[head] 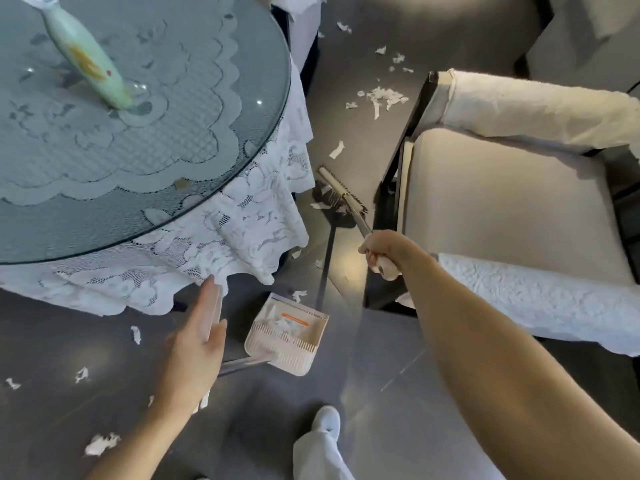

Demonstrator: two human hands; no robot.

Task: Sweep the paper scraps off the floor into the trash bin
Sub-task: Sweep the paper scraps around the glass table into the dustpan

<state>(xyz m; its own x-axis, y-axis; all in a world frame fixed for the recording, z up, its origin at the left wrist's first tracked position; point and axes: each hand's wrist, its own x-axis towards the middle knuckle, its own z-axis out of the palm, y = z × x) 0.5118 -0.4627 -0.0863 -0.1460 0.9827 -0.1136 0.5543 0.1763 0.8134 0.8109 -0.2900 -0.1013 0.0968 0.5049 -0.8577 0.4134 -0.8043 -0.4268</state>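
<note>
A dark grey tiled floor (263,434) fills the room, strewn with white paper scraps (102,444). Several scraps lie well to the left of the cream dustpan (294,360), low on the floor. Up and left of the dustpan stands a round glass worktop (207,109) over a white lace tablecloth (242,230) whose hem hangs down just above it. A pale green vase (86,60) stands on the glass, far from the dustpan.

Just left of the dustpan the left hand (192,348) hovers flat, its fingers (207,299) straight and close together, tips at the tablecloth hem and holding nothing. A pale strip shows behind them, but I cannot tell whether it touches the hand. The dustpan sits on the floor with a few scraps inside, its thin handle running toward the left hand. Below it a pale shoe (325,419) rests on the floor.

Above and right of the dustpan the broom (341,190) has its head down on the floor among a few scraps. The right hand (384,251) has its fingers wrapped tight round the broom's handle. More scraps lie in a cluster further up the floor, beyond the broom. Right of the dustpan stands a cream-cushioned armchair (502,209).
</note>
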